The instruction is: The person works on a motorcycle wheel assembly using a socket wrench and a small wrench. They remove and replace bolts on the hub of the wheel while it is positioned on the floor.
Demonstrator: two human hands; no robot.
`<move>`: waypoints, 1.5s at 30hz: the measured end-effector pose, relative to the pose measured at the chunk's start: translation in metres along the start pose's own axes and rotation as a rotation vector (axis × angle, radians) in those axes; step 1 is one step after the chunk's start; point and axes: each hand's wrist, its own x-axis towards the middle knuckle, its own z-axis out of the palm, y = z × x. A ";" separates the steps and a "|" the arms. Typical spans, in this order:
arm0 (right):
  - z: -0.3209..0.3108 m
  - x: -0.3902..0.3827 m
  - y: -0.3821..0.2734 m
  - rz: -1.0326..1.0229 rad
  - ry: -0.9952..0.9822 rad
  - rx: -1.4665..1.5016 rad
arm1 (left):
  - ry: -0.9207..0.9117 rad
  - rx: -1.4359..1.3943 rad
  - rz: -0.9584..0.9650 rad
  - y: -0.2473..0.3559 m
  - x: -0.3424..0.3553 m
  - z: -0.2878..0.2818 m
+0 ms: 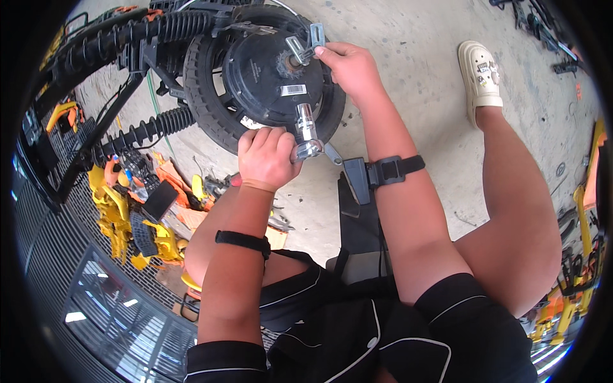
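Note:
My left hand [267, 155] is closed round the handle of a ratchet wrench [308, 149]. A shiny chrome socket [305, 121] on its head points away from me, over the wheel's lower rim. My right hand [350, 67] pinches a small slotted metal bracket [317, 36] between thumb and fingers. A second slotted metal plate [295, 46] sits just left of it, by the axle. Behind both hands stands a wheel with a black tyre [196, 80] and a large black hub motor [255, 73]. Whether the bracket touches the axle I cannot tell.
Black shock absorbers with coil springs [172, 27] and frame bars run along the upper left. Yellow and orange parts [115, 214] lie heaped on the left. More tools and parts [571, 281] lie at the right edge. My foot in a cream clog [479, 73] rests on the concrete floor.

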 end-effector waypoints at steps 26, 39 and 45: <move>-0.009 0.001 -0.012 -0.159 -0.162 -0.280 | -0.007 -0.120 -0.032 -0.002 -0.010 -0.003; 0.006 -0.007 -0.005 -0.237 0.001 -0.312 | 0.042 -0.128 -0.028 -0.005 -0.014 0.004; 0.009 -0.009 -0.007 -0.197 0.065 -0.392 | 0.046 -0.135 -0.023 -0.005 -0.015 0.006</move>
